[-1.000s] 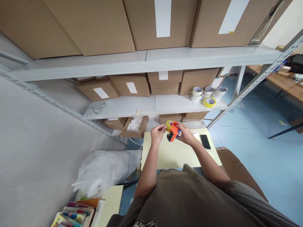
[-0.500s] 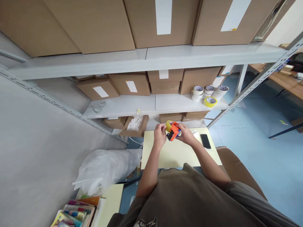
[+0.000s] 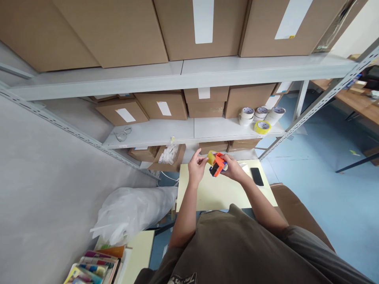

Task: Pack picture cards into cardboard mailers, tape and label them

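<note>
My right hand (image 3: 233, 167) grips an orange tape dispenser (image 3: 218, 164) with a yellow tape roll (image 3: 211, 157) mounted on it, held above a pale yellow table (image 3: 219, 193). My left hand (image 3: 196, 166) is at the dispenser's left side, thumb and forefinger pinched at the yellow roll, the other fingers lifted. Both hands hover over the table's far edge.
A black phone (image 3: 256, 176) lies on the table at the right. Grey metal shelving (image 3: 189, 75) holds cardboard boxes (image 3: 162, 105) and tape rolls (image 3: 261, 118). A white plastic bag (image 3: 133, 213) sits at the left, books (image 3: 94, 268) at the bottom left.
My left hand's fingers have loosened and lifted from the roll's side into a pinch. The dispenser stays almost in place.
</note>
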Motion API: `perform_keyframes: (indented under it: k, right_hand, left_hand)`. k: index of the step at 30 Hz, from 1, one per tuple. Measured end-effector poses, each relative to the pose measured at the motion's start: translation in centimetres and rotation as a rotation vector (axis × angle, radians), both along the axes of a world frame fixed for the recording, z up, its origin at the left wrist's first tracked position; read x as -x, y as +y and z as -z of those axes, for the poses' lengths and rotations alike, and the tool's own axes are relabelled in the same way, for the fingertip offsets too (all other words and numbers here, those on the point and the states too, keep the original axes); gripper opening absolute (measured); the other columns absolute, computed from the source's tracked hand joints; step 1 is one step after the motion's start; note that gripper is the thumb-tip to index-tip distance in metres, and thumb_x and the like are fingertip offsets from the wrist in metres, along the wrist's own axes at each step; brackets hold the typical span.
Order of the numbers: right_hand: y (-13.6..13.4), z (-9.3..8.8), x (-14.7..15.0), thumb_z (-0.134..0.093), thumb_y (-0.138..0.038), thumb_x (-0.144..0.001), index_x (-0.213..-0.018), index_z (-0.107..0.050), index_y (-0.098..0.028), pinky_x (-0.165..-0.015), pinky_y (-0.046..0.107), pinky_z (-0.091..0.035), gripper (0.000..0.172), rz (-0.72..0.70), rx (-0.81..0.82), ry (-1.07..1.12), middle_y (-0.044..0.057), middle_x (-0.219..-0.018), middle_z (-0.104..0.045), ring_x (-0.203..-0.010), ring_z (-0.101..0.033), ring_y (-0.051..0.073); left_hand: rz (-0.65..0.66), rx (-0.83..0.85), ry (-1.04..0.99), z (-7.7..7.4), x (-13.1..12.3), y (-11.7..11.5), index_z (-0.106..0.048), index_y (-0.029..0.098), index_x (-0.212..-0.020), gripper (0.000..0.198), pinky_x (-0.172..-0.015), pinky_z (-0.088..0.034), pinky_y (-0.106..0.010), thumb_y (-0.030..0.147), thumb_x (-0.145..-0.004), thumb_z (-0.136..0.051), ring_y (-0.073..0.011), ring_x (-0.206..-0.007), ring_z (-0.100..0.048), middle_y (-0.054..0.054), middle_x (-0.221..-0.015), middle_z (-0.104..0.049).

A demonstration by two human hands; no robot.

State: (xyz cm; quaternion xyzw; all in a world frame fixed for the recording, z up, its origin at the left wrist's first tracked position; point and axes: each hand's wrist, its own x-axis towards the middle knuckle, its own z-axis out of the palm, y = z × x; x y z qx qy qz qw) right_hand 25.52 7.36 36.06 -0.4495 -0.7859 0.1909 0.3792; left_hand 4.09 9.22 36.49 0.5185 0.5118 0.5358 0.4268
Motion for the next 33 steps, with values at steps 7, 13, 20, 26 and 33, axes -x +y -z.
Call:
perform_keyframes:
  k: [7, 13, 20, 26, 33]
  right_hand:
    - [-0.1, -0.2, 0.4, -0.084, -0.019, -0.079, -0.125, -0.059, -0.026, -0.095, 0.047, -0.056, 0.052, -0.049, -0.009, -0.033, 0.012, -0.120, -0.070, -0.108, -0.069, 0.032]
    - [-0.2, -0.1, 0.5, -0.083, -0.019, -0.081, -0.124, -0.060, -0.026, -0.095, 0.048, -0.056, 0.050, -0.075, -0.031, -0.044, 0.011, -0.118, -0.071, -0.106, -0.068, 0.031]
    - [-0.4, -0.2, 0.5, -0.083, -0.017, -0.078, -0.123, -0.059, -0.026, -0.093, 0.045, -0.056, 0.052, -0.059, -0.005, -0.036, 0.010, -0.116, -0.071, -0.104, -0.068, 0.030]
    - [-0.8, -0.3, 0.5, -0.083, -0.019, -0.077, -0.121, -0.060, -0.025, -0.090, 0.043, -0.057, 0.049, -0.031, 0.045, 0.014, 0.010, -0.116, -0.071, -0.103, -0.070, 0.030]
    - [-1.0, -0.2, 0.5, -0.084, -0.020, -0.076, -0.120, -0.060, -0.026, -0.089, 0.043, -0.058, 0.051, -0.012, 0.057, 0.025, 0.009, -0.116, -0.072, -0.102, -0.071, 0.030]
  left_hand:
    - [0.049, 0.079, 0.066, -0.7, 0.6, 0.7, -0.081, 0.020, -0.102, 0.036, -0.073, -0.055, -0.028, 0.053, -0.088, -0.074, -0.0193, -0.082, -0.069, -0.006, -0.089, -0.077]
    - [0.037, 0.096, 0.074, -0.4, 0.4, 0.8, -0.074, 0.020, -0.091, 0.032, -0.070, -0.053, -0.027, 0.052, -0.088, -0.073, -0.0171, -0.075, -0.066, -0.003, -0.079, -0.072]
    - [0.088, 0.036, 0.152, -0.4, 0.5, 0.4, -0.064, 0.022, -0.092, 0.033, -0.073, -0.049, -0.027, 0.054, -0.097, -0.063, -0.0177, -0.081, -0.064, -0.002, -0.084, -0.069]
    - [0.139, -0.026, 0.169, -0.4, 0.7, -0.3, -0.059, 0.023, -0.096, 0.036, -0.074, -0.049, -0.027, 0.059, -0.101, -0.055, -0.0173, -0.083, -0.063, -0.003, -0.090, -0.068]
    - [0.183, -0.014, 0.129, -0.9, 1.4, -0.9, -0.060, 0.024, -0.096, 0.037, -0.067, -0.050, -0.026, 0.061, -0.100, -0.058, -0.0172, -0.083, -0.064, -0.003, -0.090, -0.067]
